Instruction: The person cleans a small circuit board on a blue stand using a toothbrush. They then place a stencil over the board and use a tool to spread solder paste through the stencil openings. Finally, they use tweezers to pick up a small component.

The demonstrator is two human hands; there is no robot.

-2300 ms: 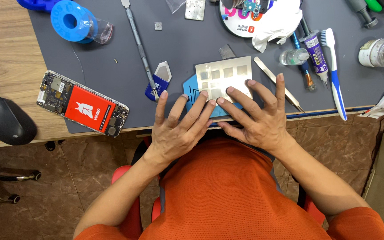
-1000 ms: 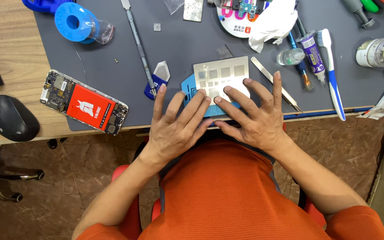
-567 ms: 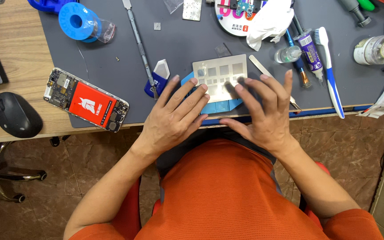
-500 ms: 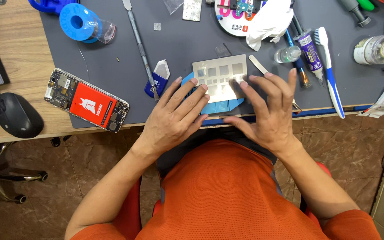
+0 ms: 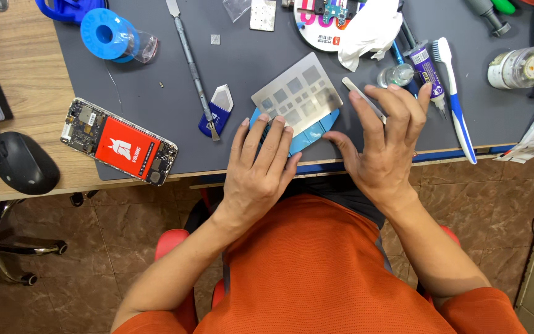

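The left hand (image 5: 259, 167) is laid flat, fingers together, at the near edge of the grey mat (image 5: 156, 80), its fingertips pressed on the near-left part of the blue holder (image 5: 313, 133) and touching the near-left edge of the metal stencil plate (image 5: 298, 94). The stencil plate is seen resting tilted on the blue holder, just beyond the left hand. The right hand (image 5: 381, 148) is held open to the right of the stencil plate, fingers spread, nothing gripped; its fingertips are placed over thin tweezers (image 5: 361, 98). Left of the stencil plate a small blue tool (image 5: 216, 110) is found, and farther left an opened phone with a red battery (image 5: 118, 141). Beyond it, at the mat's far side, a white cloth (image 5: 371, 28) is seen
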